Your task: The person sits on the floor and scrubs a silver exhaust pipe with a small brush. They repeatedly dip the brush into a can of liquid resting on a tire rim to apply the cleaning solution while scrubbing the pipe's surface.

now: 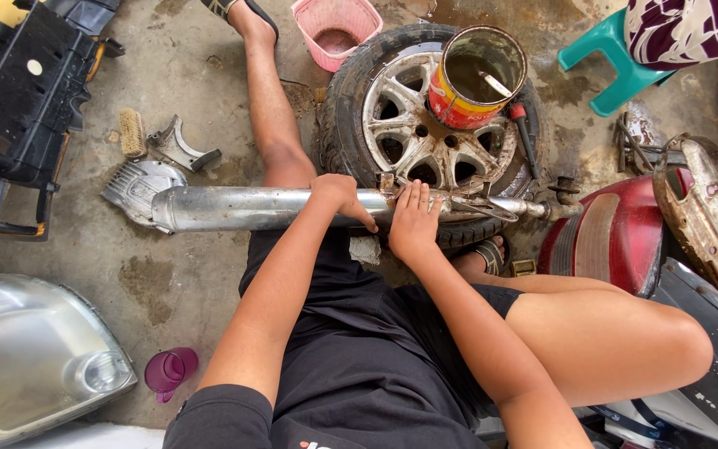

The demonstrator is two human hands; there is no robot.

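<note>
A long silver exhaust pipe (234, 208) lies across my lap, its right end resting on a car wheel with an alloy rim (413, 137). My left hand (342, 195) grips the pipe near its middle. My right hand (413, 220) lies flat on the pipe just to the right, fingers pointing away from me. A grey scrap of cloth or paper (366, 248) sits under the pipe between the hands. A red and yellow tin can (475, 79) with murky liquid and a stick stands on the wheel.
A pink basket (336, 29) stands beyond the wheel. A brush (132, 131) and a metal bracket (178, 148) lie on the concrete at left. A headlamp (35, 353) and purple cup (169, 370) sit lower left, red bodywork (608, 233) right, a teal stool (608, 58) far right.
</note>
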